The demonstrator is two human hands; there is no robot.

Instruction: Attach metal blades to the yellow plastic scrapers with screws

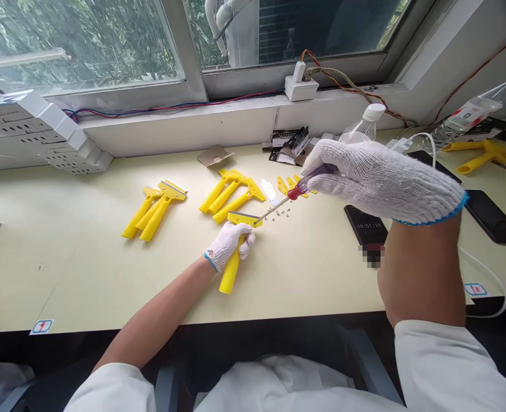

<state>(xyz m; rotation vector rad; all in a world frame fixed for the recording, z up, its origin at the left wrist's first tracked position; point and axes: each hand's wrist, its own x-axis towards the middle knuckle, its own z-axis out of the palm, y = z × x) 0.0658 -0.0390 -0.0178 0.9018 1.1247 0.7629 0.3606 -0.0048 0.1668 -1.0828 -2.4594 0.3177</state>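
Note:
My left hand (231, 243), in a white knit glove, is wrapped round the neck of a yellow scraper (231, 272) lying at the table's middle. A metal blade edge shows along the top of its head. In my gloved right hand (364, 174) is a screwdriver (298, 190) with a red and clear purple handle. Its shaft slants down to the left, and the tip meets the right end of the scraper head. Several small screws (282, 213) lie scattered just right of that head. Behind them are white blades (270, 192) and small yellow plates (282, 185).
Yellow scrapers lie in a left group (156, 209) and a back group (231, 191). A phone (366, 226) showing a timer rests under my right forearm. Plastic bottles (370, 120), torn black packaging (289, 146) and a stack of white boxes (47, 131) line the window side.

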